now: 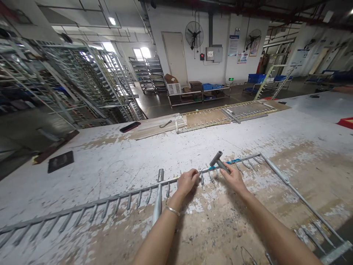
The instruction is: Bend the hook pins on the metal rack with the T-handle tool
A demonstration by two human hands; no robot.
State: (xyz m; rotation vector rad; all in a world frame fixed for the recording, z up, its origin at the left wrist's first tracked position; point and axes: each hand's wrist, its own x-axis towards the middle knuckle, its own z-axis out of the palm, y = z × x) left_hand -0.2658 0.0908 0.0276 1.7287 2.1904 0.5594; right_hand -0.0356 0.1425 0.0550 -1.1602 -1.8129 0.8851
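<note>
A long grey metal rack with a row of pegs along its bar lies across the worktable. My left hand is closed at the bar; its fingertips are pinched around something too small to make out. In my right hand is a grey metal hammer, its tube-like head raised above the bar. Between my hands several short pegs hang from the bar. Blue marks show on the bar near my right hand. A silver bracelet circles my left wrist.
Farther back lie a wrench, a phone and another pegged rack on boards. A dark flat plate lies at the left. Tall racks stand beyond the table, and a red tray sits at the right edge.
</note>
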